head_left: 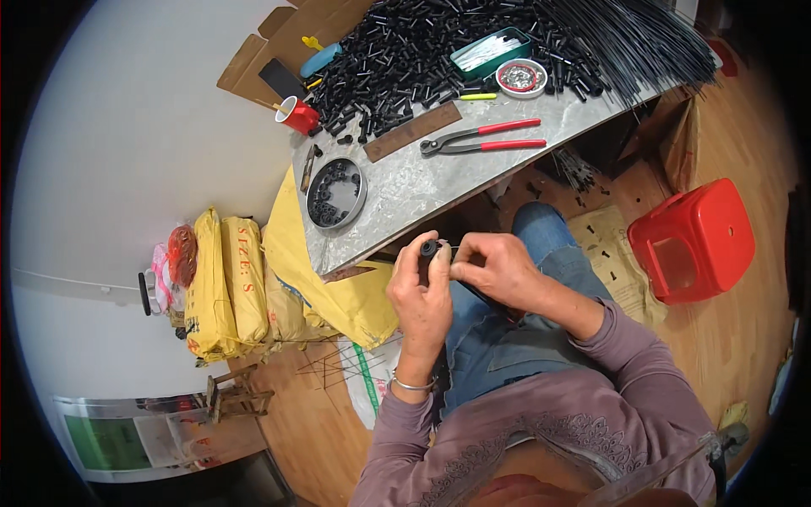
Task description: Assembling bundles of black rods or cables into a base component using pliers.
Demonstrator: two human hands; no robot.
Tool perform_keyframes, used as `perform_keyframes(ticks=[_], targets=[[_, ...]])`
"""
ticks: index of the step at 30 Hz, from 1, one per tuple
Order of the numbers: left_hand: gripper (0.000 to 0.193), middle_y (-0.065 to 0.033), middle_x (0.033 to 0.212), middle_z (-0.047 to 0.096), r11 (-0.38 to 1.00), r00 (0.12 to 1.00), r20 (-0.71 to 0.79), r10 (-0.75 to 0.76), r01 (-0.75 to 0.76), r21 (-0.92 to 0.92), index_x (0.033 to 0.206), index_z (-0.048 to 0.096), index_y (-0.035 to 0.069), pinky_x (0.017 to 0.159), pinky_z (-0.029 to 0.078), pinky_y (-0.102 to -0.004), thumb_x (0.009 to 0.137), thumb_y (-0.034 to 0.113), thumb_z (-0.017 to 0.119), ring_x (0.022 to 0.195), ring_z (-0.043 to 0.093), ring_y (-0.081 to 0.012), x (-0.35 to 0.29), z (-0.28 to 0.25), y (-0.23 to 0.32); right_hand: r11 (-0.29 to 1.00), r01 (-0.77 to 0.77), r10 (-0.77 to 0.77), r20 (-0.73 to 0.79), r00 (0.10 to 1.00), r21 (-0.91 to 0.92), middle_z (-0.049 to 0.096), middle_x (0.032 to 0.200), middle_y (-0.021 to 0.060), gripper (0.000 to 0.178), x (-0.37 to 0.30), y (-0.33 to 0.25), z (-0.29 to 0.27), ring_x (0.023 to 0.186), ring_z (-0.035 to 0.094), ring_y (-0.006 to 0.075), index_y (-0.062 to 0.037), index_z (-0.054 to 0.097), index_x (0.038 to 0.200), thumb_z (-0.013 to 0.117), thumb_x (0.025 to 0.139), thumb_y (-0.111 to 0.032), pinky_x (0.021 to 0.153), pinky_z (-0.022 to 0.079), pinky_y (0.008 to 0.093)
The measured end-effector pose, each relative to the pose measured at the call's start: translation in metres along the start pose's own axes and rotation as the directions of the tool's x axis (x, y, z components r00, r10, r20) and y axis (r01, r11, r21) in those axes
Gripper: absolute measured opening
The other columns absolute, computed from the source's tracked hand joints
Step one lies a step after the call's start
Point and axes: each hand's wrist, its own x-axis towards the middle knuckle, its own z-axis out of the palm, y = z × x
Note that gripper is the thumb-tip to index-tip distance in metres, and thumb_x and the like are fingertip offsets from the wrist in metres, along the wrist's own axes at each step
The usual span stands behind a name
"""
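Over my lap, just off the table's near edge, my left hand (420,291) is closed round a short black plastic tube (429,248), its round end facing up. Close beside it my right hand (497,269) pinches a thin wire-like piece (455,251) at the tube's side. Most of that piece is hidden by the fingers. On the table ahead lie red-handled pincers (486,136) and a flat brown metal bar (411,132). A round tin (361,196) of small black rings stands at the left corner.
A large heap of black tubes (397,51) covers the table's (405,186) back, with long black rods (634,46) at right. A green tray (490,52), a round lidded dish (521,78) and a red cup (297,115) stand there. Yellow sacks (245,279) lean left; a red stool (693,241) stands right.
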Motion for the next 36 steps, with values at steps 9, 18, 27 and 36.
perform_keyframes(ticks=[9, 18, 27, 36], targets=[[0.026, -0.0084, 0.098, 0.063, 0.998, 0.986, 0.163, 0.045, -0.038, -0.045, 0.112, 0.061, -0.002, 0.080, 0.046, -0.0256, 0.089, 0.011, 0.063, 0.089, 0.059, -0.0145, -0.001, -0.027, 0.012, 0.948, 0.280, -0.277, -0.038, 0.960, 0.153, 0.060, 0.071, 0.0050, 0.014, 0.003, 0.008, 0.002, 0.066, 0.057, 0.0117, 0.0007, 0.064, 0.085, 0.070, 0.081, -0.011, 0.058, 0.045, 0.0277], [0.025, -0.0066, 0.094, 0.061, 0.943, 0.931, 0.360, -0.063, 0.173, -0.283, 0.107, 0.061, -0.003, 0.077, 0.045, -0.0247, 0.088, 0.013, 0.064, 0.087, 0.058, -0.0133, 0.004, -0.034, 0.010, 0.947, -0.091, -0.021, 0.340, 0.940, 0.309, 0.063, 0.063, 0.0028, 0.015, 0.007, -0.009, -0.032, 0.061, 0.054, 0.0055, 0.0003, 0.069, 0.079, 0.069, 0.079, -0.014, 0.057, 0.045, 0.0241], [0.020, -0.0032, 0.092, 0.056, 0.910, 0.936, 0.351, 0.008, 0.138, -0.390, 0.103, 0.059, -0.001, 0.075, 0.042, -0.0222, 0.088, 0.011, 0.063, 0.085, 0.054, -0.0104, 0.004, -0.026, 0.010, 0.957, -0.100, -0.005, 0.357, 0.934, 0.274, 0.064, 0.064, 0.0059, 0.019, 0.006, -0.011, -0.037, 0.062, 0.056, 0.0075, 0.0002, 0.070, 0.081, 0.070, 0.078, -0.018, 0.060, 0.046, 0.0258], [0.018, -0.0015, 0.092, 0.047, 0.887, 0.917, 0.385, 0.102, 0.091, -0.452, 0.100, 0.053, 0.002, 0.073, 0.037, -0.0210, 0.089, 0.013, 0.062, 0.083, 0.044, -0.0092, 0.003, -0.022, 0.004, 0.950, -0.146, 0.000, 0.467, 0.884, 0.277, 0.061, 0.062, 0.0000, 0.016, 0.010, -0.006, -0.037, 0.060, 0.053, 0.0043, -0.0003, 0.068, 0.074, 0.070, 0.080, -0.016, 0.054, 0.043, 0.0235]])
